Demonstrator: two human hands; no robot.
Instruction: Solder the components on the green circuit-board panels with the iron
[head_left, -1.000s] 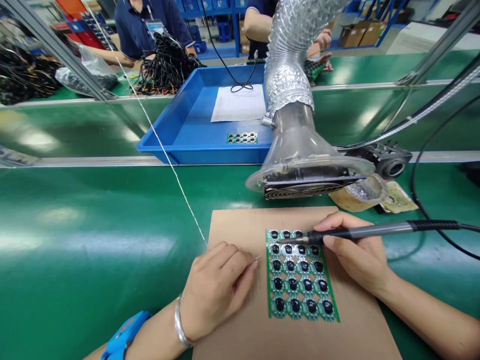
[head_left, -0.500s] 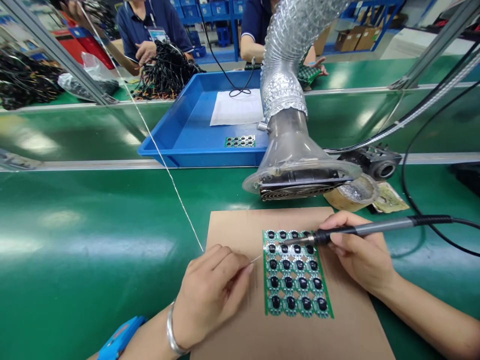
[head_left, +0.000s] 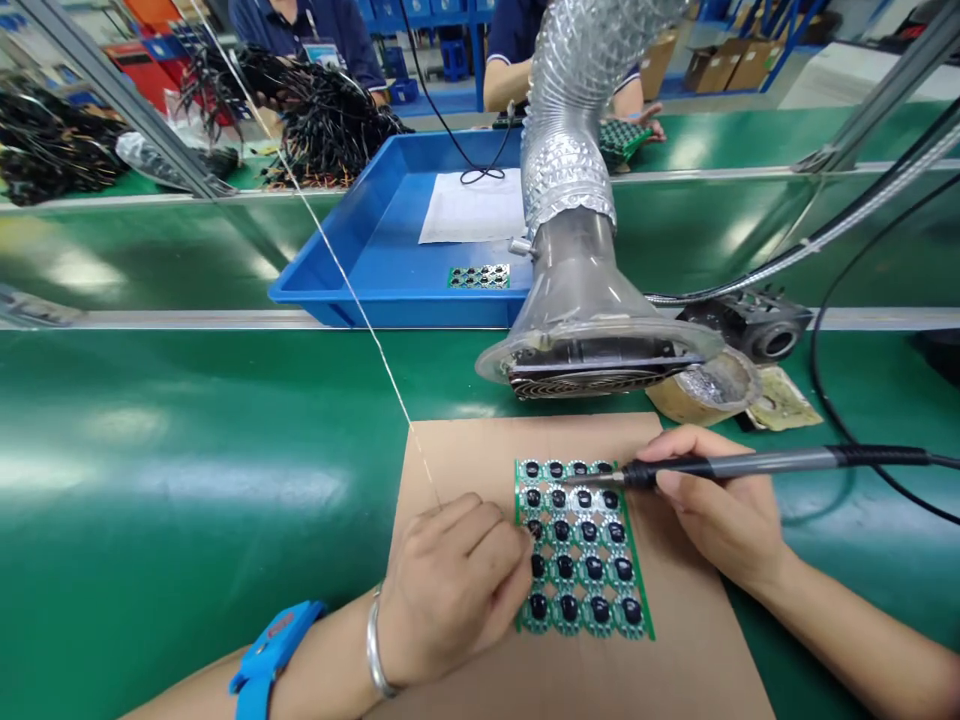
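Observation:
A green circuit board panel with rows of black round parts lies on a brown cardboard sheet. My right hand is closed round a soldering iron, whose tip rests on the panel's top rows. My left hand is closed, pinching a thin solder wire at the panel's left edge, fingertips touching the board. The wire runs up and away to the far left. A blue wrist strap and a silver bangle sit on my left wrist.
A silver fume duct with a clear hood hangs just behind the cardboard. A solder tip cleaner stands at its right. A blue tray holds paper and another small panel. Other people work across the green belt beside black cable bundles.
My left hand has moved right with the wire until its fingertips reach the panel's left edge. The iron tip has stayed on the top rows. The view has shifted slightly.

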